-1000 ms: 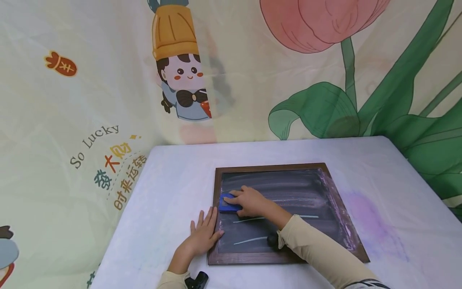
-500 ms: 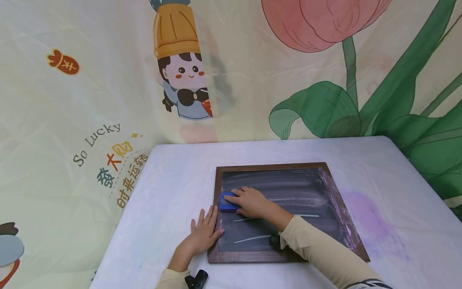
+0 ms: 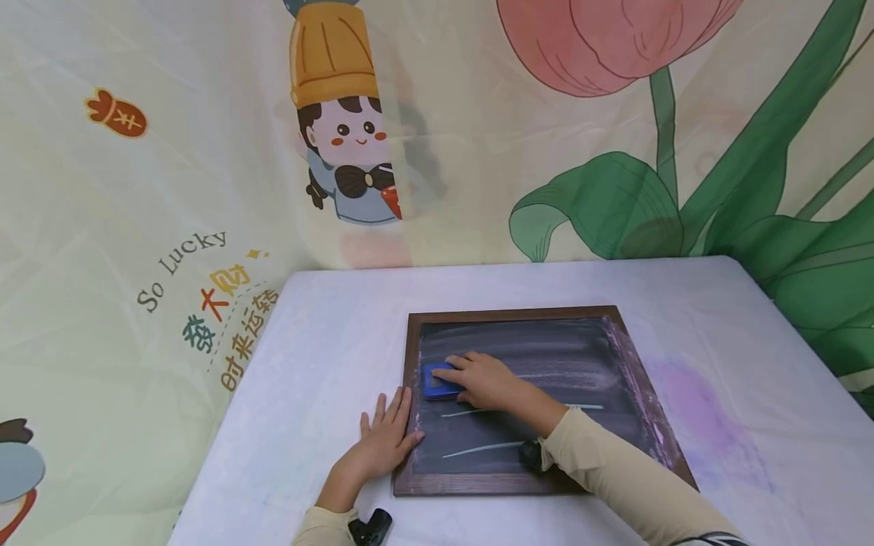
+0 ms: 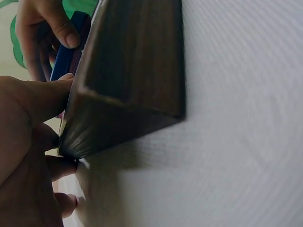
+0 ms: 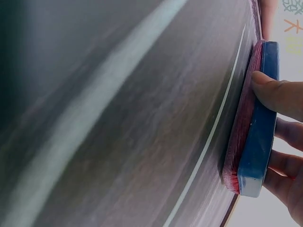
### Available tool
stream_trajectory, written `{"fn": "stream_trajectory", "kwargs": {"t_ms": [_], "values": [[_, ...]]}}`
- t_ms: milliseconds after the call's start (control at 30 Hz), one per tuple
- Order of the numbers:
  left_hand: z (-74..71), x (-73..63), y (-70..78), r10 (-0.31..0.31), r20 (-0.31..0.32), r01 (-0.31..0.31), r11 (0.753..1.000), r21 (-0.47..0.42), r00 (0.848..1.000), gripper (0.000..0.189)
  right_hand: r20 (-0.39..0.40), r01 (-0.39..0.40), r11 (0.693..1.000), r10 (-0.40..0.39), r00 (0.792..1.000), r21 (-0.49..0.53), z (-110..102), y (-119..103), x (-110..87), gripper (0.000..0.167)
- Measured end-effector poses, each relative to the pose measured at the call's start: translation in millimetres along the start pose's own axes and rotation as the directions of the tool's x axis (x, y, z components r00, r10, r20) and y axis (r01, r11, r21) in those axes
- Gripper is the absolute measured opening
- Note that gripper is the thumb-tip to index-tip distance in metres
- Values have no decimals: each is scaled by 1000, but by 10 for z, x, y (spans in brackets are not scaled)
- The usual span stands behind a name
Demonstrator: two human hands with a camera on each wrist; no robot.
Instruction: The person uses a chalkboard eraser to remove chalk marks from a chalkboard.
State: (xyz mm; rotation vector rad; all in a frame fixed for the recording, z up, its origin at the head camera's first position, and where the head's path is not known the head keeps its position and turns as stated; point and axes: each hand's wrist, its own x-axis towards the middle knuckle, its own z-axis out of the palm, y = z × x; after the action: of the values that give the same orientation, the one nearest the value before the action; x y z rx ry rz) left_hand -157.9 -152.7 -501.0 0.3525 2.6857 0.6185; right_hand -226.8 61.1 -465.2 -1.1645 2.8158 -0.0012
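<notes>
A chalkboard (image 3: 532, 349) in a dark brown wooden frame lies flat on the table. Near its left side, my right hand (image 3: 495, 383) grips a blue eraser (image 3: 437, 381) whose pinkish felt faces the board. In the right wrist view the thumb lies along one side of the eraser (image 5: 259, 137), with fingers on its back and far side. My left hand (image 3: 382, 447) rests with spread, straight fingers on the frame's left edge and the table beside it. Two pale chalk lines (image 3: 478, 449) cross the lower half of the board; my right forearm covers part of them.
The white-covered table (image 3: 328, 341) carries a purple chalk stain (image 3: 703, 409) right of the board. Pink chalk dust lines the board's right side. Behind the table hangs a printed cloth (image 3: 464, 152) with a tulip and a cartoon figure.
My right hand has shifted slightly to the right with the eraser, away from the frame's left edge. The left hand has stayed in place.
</notes>
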Motion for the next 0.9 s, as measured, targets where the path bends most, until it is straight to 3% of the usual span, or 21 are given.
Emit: {"fn": "stream_trajectory", "kwargs": {"t_ms": [467,900], "values": [[26,19,2,8,-13,-8,1000,-18,1000,72,-29,-38,995,41,999,90,20,319,-354,56],[23,4,-1,0,-19,0,999,-32,1000,73,-79,-135,977,149,986,166,100,868,-968,57]]}}
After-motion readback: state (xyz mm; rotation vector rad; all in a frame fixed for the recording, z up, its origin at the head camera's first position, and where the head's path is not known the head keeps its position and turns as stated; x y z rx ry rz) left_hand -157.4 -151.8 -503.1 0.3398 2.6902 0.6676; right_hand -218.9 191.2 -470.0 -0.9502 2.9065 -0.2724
